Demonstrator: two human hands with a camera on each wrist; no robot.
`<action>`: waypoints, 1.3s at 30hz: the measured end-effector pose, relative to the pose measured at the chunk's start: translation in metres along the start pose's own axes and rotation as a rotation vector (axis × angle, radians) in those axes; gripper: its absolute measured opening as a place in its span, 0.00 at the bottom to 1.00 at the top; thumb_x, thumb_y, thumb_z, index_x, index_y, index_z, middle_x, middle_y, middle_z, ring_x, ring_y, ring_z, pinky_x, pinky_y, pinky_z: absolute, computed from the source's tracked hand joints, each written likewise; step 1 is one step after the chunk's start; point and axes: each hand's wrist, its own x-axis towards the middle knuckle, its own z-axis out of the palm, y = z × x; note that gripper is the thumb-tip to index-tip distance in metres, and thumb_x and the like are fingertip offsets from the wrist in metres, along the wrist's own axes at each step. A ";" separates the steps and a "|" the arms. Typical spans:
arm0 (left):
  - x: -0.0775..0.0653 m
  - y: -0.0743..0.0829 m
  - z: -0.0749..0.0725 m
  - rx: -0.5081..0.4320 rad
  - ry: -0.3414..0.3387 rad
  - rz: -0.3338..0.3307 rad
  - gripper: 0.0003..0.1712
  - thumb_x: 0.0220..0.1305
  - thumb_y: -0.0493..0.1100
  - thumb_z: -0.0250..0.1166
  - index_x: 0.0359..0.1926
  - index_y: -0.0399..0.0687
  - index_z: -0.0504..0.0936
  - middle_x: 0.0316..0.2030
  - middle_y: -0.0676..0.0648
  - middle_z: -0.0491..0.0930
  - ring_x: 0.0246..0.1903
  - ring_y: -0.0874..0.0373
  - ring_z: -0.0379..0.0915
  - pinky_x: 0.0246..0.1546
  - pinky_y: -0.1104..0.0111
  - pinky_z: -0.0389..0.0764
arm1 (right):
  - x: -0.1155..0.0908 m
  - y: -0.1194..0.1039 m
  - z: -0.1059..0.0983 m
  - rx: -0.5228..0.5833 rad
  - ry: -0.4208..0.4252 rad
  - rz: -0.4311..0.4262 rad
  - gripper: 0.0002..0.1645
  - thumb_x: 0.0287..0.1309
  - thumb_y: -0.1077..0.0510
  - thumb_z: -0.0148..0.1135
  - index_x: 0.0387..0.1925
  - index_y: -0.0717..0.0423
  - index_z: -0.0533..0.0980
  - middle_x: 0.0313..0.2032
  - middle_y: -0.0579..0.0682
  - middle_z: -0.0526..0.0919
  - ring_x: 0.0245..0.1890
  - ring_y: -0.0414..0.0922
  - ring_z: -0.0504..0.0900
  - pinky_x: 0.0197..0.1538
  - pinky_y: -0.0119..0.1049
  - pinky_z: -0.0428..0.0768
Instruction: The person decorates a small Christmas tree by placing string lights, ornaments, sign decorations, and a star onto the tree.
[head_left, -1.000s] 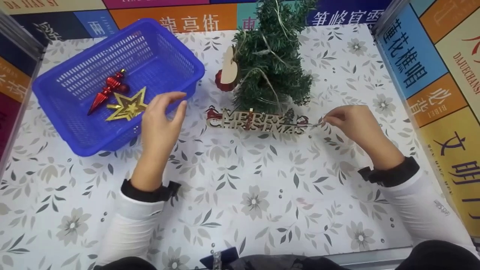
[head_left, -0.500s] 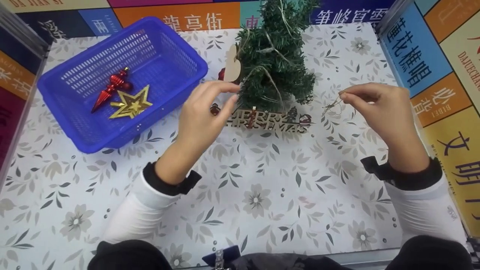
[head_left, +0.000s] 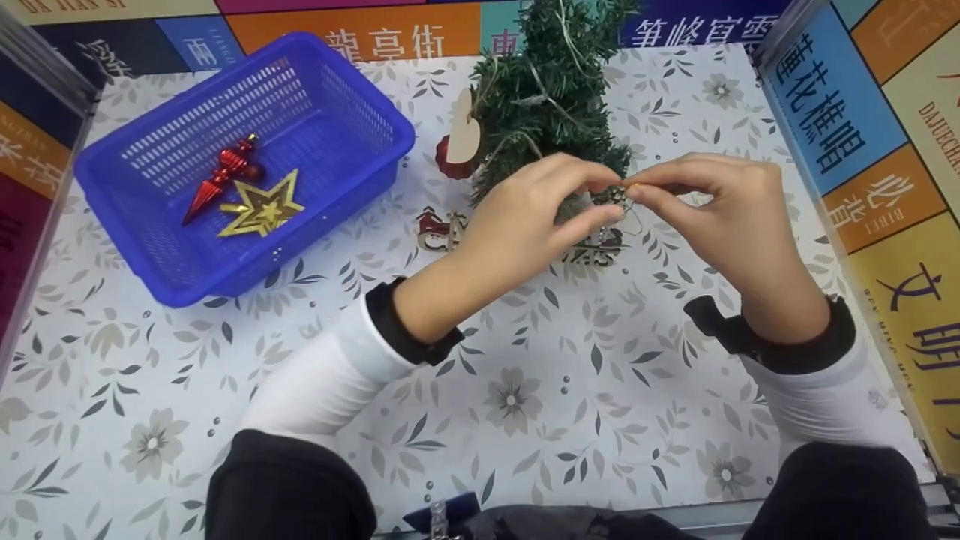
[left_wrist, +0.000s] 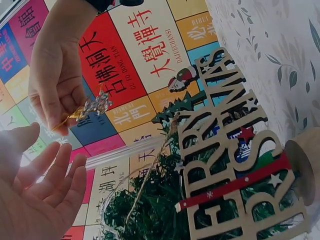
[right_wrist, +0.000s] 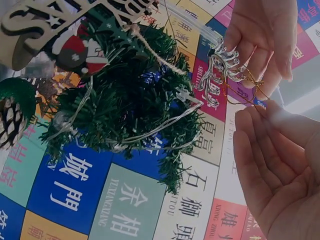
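Observation:
In the head view my right hand (head_left: 720,225) pinches a thin gold cord (right_wrist: 239,95) between thumb and fingertips. From it hangs a small silver ornament (right_wrist: 220,67) with curled branching arms; its exact kind is unclear. My left hand (head_left: 525,210) reaches in close beside the right fingertips, thumb and fingers apart, gripping nothing. The left wrist view shows its fingers (left_wrist: 62,172) loosely spread below the ornament. Just behind both hands stands a green Christmas tree (head_left: 555,97). A wooden MERRY CHRISTMAS sign (left_wrist: 225,165) sits at its foot, partly hidden by the left hand in the head view.
A blue plastic basket (head_left: 352,187) at the left holds a red spindle-shaped ornament (head_left: 225,172) and a gold star (head_left: 262,206). A wooden ornament with red (head_left: 461,142) hangs at the tree's left side. Printed panels (head_left: 817,112) wall in the flower-patterned table (head_left: 510,450).
My left hand has moved right from beside the basket, across the sign, to the right hand. The right hand rose with the ornament, then came left toward the tree.

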 end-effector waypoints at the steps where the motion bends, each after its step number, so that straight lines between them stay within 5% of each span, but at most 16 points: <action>1: 0.003 0.001 0.001 -0.005 -0.019 -0.021 0.21 0.68 0.56 0.58 0.54 0.49 0.79 0.48 0.52 0.81 0.47 0.63 0.75 0.49 0.81 0.71 | 0.001 -0.001 0.002 0.003 -0.004 -0.005 0.05 0.51 0.65 0.71 0.31 0.65 0.85 0.31 0.58 0.88 0.36 0.12 0.73 0.43 0.14 0.75; 11: 0.025 -0.001 0.006 -0.085 -0.134 -0.222 0.16 0.66 0.53 0.62 0.48 0.50 0.78 0.42 0.53 0.81 0.41 0.65 0.76 0.44 0.81 0.72 | 0.008 0.002 0.006 0.008 0.011 0.016 0.06 0.51 0.66 0.71 0.31 0.67 0.84 0.31 0.61 0.87 0.35 0.11 0.72 0.42 0.14 0.76; 23: 0.039 -0.002 0.010 -0.038 -0.184 -0.232 0.10 0.71 0.48 0.57 0.46 0.51 0.80 0.45 0.53 0.80 0.41 0.65 0.77 0.41 0.81 0.74 | 0.009 0.010 -0.002 -0.009 0.050 0.113 0.06 0.54 0.62 0.70 0.31 0.63 0.86 0.30 0.59 0.87 0.31 0.13 0.74 0.39 0.14 0.74; 39: 0.044 -0.006 0.010 -0.205 -0.101 -0.294 0.09 0.71 0.44 0.56 0.46 0.47 0.77 0.43 0.51 0.81 0.40 0.64 0.77 0.43 0.81 0.75 | 0.001 0.031 -0.005 0.037 -0.025 0.253 0.05 0.53 0.62 0.70 0.33 0.60 0.86 0.30 0.48 0.88 0.30 0.22 0.79 0.38 0.17 0.76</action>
